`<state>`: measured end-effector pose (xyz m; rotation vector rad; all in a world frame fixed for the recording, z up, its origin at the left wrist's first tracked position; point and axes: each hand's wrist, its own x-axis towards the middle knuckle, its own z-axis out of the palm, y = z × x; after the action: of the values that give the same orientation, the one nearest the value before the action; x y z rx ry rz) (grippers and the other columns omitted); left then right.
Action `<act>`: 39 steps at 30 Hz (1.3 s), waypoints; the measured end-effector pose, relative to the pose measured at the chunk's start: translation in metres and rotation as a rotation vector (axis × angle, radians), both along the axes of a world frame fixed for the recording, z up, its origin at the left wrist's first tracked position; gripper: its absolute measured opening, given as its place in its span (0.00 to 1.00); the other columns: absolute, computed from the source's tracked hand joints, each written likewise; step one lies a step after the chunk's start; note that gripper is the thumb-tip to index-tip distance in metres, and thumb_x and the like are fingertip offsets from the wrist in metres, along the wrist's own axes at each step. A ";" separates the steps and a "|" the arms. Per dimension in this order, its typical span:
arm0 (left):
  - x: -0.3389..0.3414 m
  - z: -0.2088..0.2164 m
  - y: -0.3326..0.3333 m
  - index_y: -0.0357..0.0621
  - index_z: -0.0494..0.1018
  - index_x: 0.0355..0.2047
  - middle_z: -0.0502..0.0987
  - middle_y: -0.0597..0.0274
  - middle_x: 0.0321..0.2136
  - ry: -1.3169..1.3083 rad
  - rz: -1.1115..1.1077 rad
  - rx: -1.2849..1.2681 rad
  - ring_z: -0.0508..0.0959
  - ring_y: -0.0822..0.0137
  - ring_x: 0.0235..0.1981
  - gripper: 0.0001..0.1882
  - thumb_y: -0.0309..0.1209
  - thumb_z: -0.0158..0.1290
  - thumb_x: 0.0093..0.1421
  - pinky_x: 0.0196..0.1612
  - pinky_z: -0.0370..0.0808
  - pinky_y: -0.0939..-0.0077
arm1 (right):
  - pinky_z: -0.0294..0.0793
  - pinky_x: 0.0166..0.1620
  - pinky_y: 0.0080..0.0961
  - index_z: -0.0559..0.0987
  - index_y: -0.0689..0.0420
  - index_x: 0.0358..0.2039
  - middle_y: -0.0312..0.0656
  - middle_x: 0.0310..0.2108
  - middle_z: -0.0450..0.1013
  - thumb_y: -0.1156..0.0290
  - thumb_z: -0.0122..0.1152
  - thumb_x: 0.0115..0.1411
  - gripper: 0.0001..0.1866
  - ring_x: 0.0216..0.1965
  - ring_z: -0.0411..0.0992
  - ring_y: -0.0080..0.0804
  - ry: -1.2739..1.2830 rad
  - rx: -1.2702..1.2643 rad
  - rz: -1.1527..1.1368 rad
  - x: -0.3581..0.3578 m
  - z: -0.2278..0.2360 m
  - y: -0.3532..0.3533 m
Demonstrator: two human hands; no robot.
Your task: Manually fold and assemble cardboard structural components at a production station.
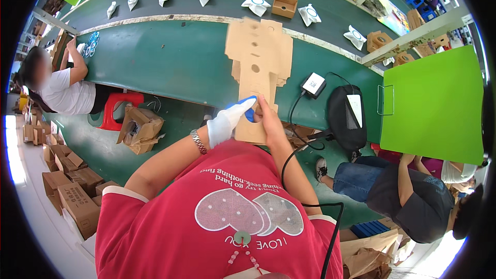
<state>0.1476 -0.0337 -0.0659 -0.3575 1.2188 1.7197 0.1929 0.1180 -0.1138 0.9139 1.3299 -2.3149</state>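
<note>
A stack of flat, die-cut brown cardboard box blanks (pixel 264 67) lies over the green workbench, its lower end reaching back to my body. My left hand (pixel 232 119), in a white glove with blue fingertips, closes on the lower part of the cardboard. Opposite it, my right hand (pixel 271 119) is bare and grips the right edge, thumb pointing up along it. The fingers of my right hand are partly hidden. Slots and round holes show in the upper end of the cardboard.
Behind the green workbench (pixel 170 57), a conveyor carries several white pouches (pixel 257 4) and an open brown box (pixel 285 1). On the right are a white-topped adapter (pixel 313 84), a black bag (pixel 347 119), a cable and a green board (pixel 434 103). People sit on both sides.
</note>
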 end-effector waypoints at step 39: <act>0.010 0.061 -0.046 0.35 0.57 0.65 0.77 0.40 0.45 1.156 -0.592 -0.778 0.80 0.52 0.44 0.31 0.37 0.48 0.68 0.48 0.75 0.64 | 0.77 0.48 0.34 0.52 0.50 0.72 0.51 0.62 0.62 0.87 0.42 0.47 0.47 0.50 0.72 0.40 0.489 0.370 0.006 -0.052 0.053 0.002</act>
<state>0.1580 -0.0799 -0.0052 0.6285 2.4929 0.7829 0.1414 0.1201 -0.0610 0.4365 2.0001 -2.4249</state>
